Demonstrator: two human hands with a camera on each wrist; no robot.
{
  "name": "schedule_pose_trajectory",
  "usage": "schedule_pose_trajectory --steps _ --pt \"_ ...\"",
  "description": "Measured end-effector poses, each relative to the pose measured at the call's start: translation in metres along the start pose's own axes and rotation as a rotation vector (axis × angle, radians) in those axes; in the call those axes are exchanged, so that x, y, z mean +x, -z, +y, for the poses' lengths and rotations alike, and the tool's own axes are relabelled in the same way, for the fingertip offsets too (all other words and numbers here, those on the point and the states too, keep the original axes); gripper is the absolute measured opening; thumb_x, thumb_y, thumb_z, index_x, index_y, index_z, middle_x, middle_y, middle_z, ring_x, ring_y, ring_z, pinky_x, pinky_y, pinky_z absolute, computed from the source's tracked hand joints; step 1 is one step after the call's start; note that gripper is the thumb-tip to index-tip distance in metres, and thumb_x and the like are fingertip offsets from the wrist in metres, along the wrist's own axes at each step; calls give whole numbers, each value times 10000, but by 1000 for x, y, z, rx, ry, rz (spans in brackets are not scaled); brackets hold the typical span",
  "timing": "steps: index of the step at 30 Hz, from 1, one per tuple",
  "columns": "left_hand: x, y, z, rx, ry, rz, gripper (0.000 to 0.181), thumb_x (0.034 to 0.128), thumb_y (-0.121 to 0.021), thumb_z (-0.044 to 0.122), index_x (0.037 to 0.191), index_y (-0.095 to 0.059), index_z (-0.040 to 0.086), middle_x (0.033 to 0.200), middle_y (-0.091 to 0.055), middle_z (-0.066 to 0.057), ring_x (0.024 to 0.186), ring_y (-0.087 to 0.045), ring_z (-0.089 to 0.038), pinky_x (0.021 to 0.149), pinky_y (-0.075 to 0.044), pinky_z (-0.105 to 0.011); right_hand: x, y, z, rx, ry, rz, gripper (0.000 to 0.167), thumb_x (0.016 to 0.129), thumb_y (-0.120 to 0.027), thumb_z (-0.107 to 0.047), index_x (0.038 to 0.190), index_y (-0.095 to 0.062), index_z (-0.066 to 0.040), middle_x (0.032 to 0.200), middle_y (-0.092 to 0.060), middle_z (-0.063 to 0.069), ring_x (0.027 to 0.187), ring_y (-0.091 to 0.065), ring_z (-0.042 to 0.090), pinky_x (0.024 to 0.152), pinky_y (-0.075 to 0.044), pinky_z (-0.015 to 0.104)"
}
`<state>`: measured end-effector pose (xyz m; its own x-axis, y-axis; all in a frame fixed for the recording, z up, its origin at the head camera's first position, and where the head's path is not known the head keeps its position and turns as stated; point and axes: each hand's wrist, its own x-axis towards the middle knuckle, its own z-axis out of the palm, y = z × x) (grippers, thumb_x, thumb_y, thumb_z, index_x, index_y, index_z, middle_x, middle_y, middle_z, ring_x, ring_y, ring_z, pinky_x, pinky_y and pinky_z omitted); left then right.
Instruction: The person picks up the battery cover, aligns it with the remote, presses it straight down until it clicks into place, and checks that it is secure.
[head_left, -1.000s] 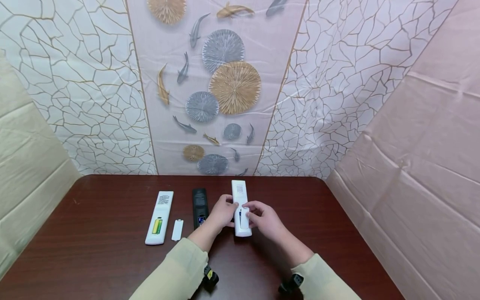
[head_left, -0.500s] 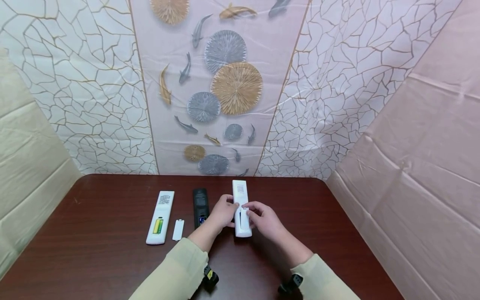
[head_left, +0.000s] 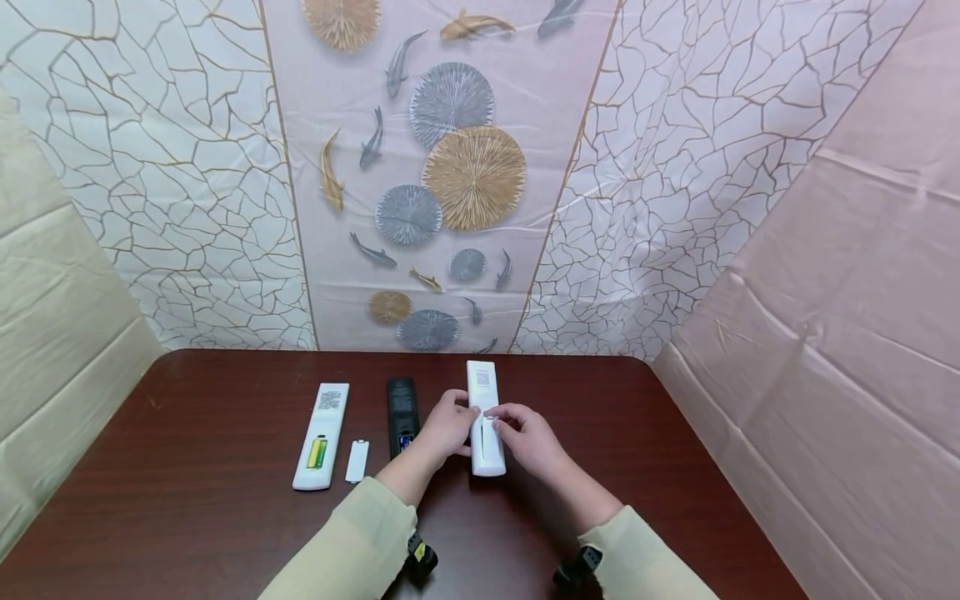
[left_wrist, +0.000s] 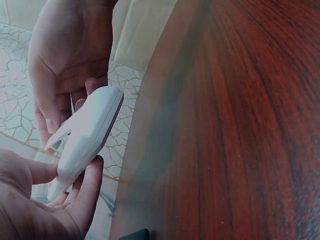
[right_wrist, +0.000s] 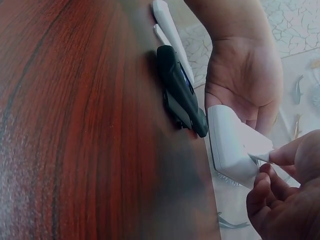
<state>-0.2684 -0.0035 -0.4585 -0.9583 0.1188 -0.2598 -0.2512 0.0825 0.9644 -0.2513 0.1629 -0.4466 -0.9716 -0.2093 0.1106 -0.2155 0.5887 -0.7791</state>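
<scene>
Left hand is curled round a white remote above the table (black remote to its left), right hand pinching its tilted battery cover. I'd brace the remote firmly and work the cover gently, no twisting.

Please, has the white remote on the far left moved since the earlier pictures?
No. Judged against the table edge, the far-left white remote lies in the same place.

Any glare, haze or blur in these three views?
Head: fairly even light, soft sheen on the tabletop at lower middle; left wrist: haze along the tabletop's edge, held white remote control pale and low-contrast; right wrist: similar haze, pale glare at lower left.
</scene>
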Motion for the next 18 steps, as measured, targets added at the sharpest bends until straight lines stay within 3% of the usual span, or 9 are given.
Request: schedule_pose_trajectory --steps 9,18 --pt "-1 -1 1 -5 5 -13 444 1046 -516 242 1436 -388 71 1232 -561 -178 983 -633 -268 660 -590 -406 1 -1 0 -44 -3 12 131 955 -631 -65 1043 -726 -83 945 -588 46 834 -527 182 712 -471 317" --pt "-1 0 1 -27 8 -13 455 1046 -515 244 1443 -377 70 1250 -551 -190 981 -638 -275 660 -592 -406 2 -1 -2 -14 -8 30 100 943 -637 -58 1017 -704 -69 914 -556 46 830 -506 183 716 -448 316"
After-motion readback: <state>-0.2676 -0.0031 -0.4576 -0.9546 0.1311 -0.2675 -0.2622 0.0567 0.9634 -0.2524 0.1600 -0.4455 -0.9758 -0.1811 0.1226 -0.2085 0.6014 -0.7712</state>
